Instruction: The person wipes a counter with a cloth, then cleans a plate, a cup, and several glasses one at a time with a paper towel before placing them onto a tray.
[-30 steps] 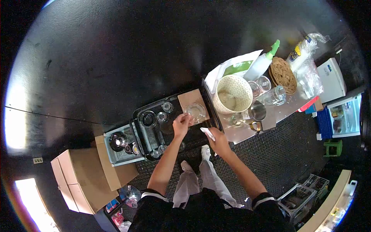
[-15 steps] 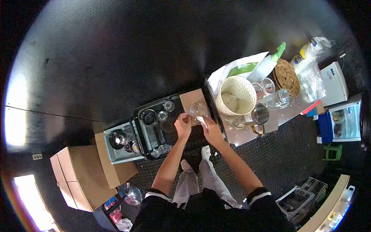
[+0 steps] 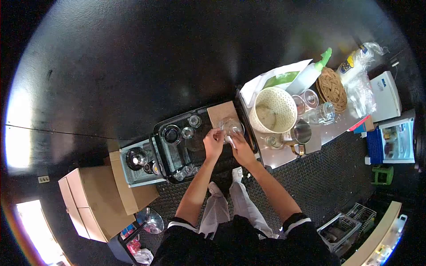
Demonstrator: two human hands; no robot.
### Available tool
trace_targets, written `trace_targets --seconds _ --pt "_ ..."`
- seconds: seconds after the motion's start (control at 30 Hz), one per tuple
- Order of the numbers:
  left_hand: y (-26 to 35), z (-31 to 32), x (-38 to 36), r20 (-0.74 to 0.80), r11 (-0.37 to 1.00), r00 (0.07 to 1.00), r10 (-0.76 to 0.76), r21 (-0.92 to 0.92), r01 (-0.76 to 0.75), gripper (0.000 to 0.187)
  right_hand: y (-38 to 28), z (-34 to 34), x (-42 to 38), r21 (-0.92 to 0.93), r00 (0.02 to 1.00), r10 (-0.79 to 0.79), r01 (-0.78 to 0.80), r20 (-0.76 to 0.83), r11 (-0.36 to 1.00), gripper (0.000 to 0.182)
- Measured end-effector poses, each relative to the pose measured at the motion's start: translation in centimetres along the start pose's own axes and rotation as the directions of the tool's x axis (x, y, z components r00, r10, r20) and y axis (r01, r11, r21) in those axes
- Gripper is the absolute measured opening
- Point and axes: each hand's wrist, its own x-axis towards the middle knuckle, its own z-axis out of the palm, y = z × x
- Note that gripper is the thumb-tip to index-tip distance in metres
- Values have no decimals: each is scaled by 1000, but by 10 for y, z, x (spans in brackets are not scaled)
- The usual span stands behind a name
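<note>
A round clear glass vessel [image 3: 232,126] is between my two hands, over the right end of a black tray [image 3: 202,153]. My left hand [image 3: 213,142] pinches at its left side with bent fingers. With my right hand [image 3: 242,150] I press a white cloth or tissue [image 3: 229,139] against its lower side; the fingers partly cover the cloth. Behind the vessel lies a flat piece of brown cardboard [image 3: 222,111]. Several small glass items, among them a glass jar [image 3: 188,132], stand in the tray to the left.
A cream perforated basket [image 3: 273,110], glass mugs, a metal cup [image 3: 302,131], a spray bottle [image 3: 306,79] and a woven basket [image 3: 332,90] crowd the counter at the right. A light blue crate [image 3: 141,177] holds glassware at the left, beside cardboard boxes [image 3: 102,199].
My right hand has moved slightly right and down, and its fingers now cover more of the white cloth. My left hand has shifted a little to the right.
</note>
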Motion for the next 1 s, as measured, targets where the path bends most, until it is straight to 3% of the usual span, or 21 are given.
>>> trace_targets --seconds 0.23,0.3,0.4,0.73,0.93,1.0 --pt "-8 5 4 -2 997 1000 -30 73 30 13 4 2 5 63 999 16 -18 35 998 45" --pt "-6 4 3 -13 997 1000 -27 74 28 13 5 4 4 42 987 35 -29 -158 999 43" --pt "-8 2 3 -32 995 999 -8 101 11 12 8 12 5 14 977 50 -49 -206 999 34" --pt "-20 -7 11 -52 996 998 -30 87 35 15 9 20 28 92 975 117 -101 -187 991 33" --pt "-21 -6 12 -46 998 999 -4 65 7 14 7 14 30 -8 983 39 -41 -180 999 31" --pt "-15 -14 11 -50 998 999 3 70 1 15 -4 9 32 -194 979 10 -51 -205 980 28"
